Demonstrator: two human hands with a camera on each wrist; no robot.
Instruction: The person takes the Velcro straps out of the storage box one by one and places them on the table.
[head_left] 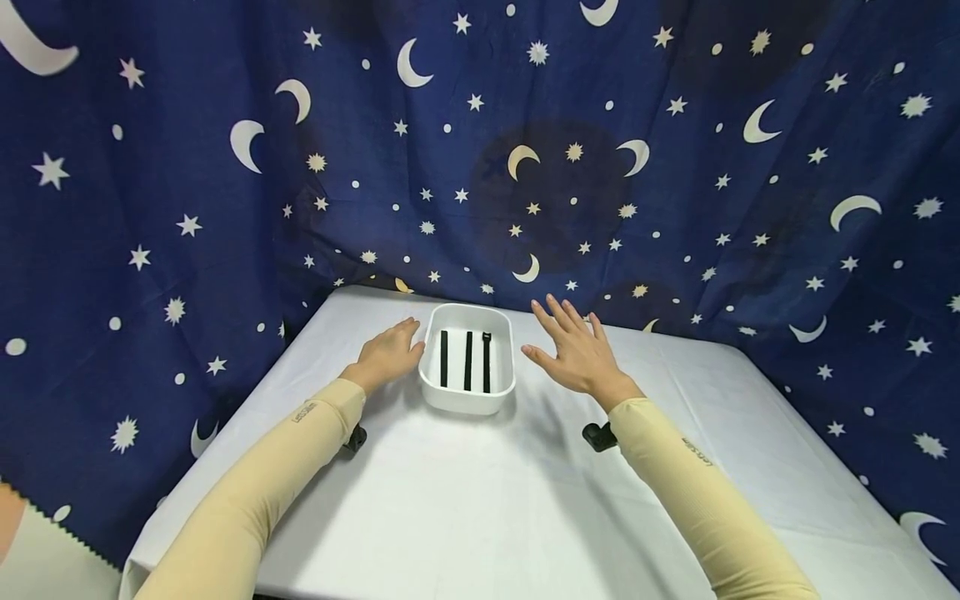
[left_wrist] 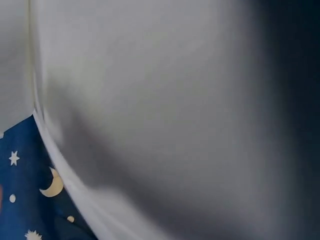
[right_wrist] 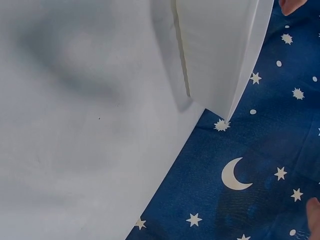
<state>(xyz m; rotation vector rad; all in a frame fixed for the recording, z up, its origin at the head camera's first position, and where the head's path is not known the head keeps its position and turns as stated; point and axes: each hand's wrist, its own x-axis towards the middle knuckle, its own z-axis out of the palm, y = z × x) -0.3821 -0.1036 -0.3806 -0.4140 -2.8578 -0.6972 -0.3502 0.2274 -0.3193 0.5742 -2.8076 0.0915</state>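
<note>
A white plastic tub with rounded corners stands toward the back of the table. Inside it lie a black strip on the left, a second black strip in the middle, and a black strap with a small looped head on the right, side by side. My left hand is at the tub's left side, fingertips close by its rim, holding nothing. To the right of the tub, my right hand hovers palm down with fingers spread and nothing in it. A fingertip shows at the right wrist view's top edge.
A white cloth covers the table. Behind it hangs a dark blue curtain with moons and stars. Black wrist mounts show beneath the forearms. The left wrist view is mostly blurred white and dark.
</note>
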